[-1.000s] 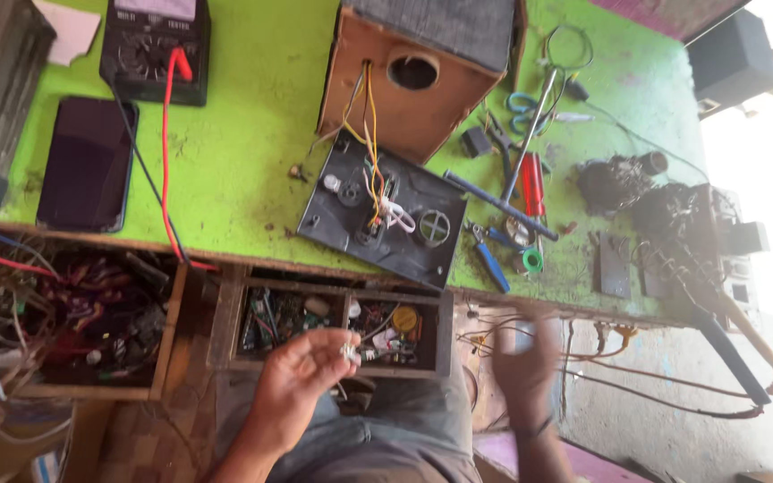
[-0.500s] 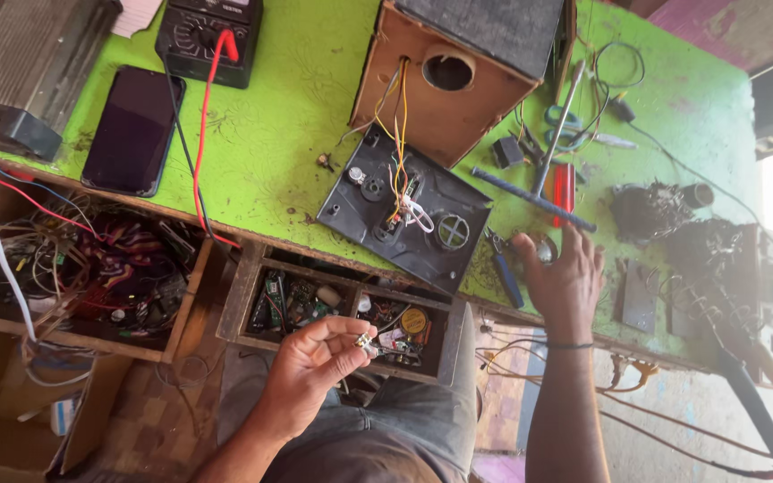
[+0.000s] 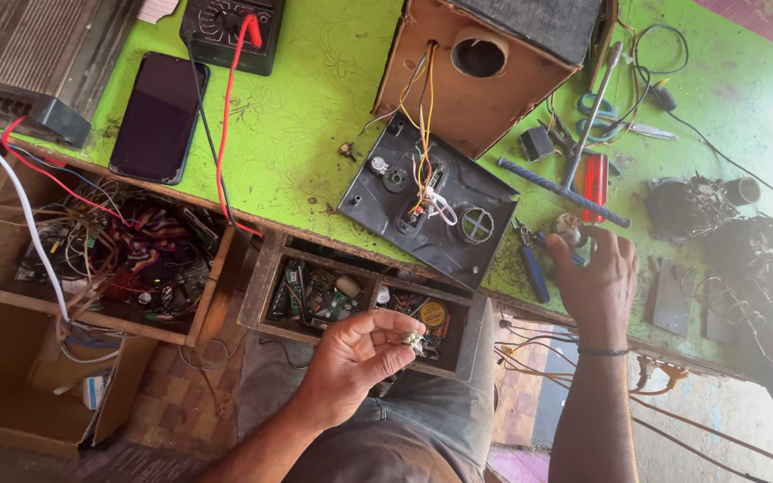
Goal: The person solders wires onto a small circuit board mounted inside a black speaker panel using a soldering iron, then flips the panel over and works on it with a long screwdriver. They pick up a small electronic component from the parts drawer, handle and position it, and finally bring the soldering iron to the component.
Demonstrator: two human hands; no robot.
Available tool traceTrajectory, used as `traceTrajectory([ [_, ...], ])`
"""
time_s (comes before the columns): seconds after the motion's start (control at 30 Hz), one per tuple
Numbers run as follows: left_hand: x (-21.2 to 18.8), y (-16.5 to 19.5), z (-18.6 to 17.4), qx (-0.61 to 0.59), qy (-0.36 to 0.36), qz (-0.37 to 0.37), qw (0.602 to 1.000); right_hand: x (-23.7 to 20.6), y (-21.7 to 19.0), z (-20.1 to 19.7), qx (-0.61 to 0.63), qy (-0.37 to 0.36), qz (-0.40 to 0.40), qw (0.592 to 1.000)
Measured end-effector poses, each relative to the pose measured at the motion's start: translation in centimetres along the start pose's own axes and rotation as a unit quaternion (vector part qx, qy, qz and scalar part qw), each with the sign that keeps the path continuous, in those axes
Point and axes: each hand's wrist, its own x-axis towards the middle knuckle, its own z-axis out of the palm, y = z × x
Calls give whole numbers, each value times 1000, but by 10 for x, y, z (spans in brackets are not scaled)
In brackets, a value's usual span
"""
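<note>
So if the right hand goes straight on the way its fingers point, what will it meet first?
The right hand points up the green table. It likely meets the small round part at its fingertips first, then the blue rod and red screwdriver.

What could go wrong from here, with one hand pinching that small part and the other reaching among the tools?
The left hand pinches a small metal component over the open parts drawer; if dropped, it could vanish among the clutter. The right hand reaches into crowded tools by the blue-handled pliers and red-handled screwdriver, so it may knock something off the green table. It could also snag the wires joining the black panel to the wooden speaker box.
</note>
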Motion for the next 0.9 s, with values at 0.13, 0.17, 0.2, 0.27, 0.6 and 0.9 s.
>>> traceTrajectory([
  [0.13,-1,3,-2,-5,6,1,1000,3,4,3,-2,-13,-2,1000],
  [0.17,-2,4,-3,5,8,1,1000,4,6,3,7,-3,-14,1000],
  [0.2,-2,4,-5,14,9,0,1000,5,9,1,15,7,-27,1000],
  [0.27,-5,4,-8,24,29,-8,999,3,17,-7,73,51,-3,996],
  [0.6,-5,-8,-32,71,90,-26,993,-62,12,-7,58,107,-20,992],
  [0.9,-5,-12,-30,78,58,-19,995,-48,14,-13,277,150,103,944],
])
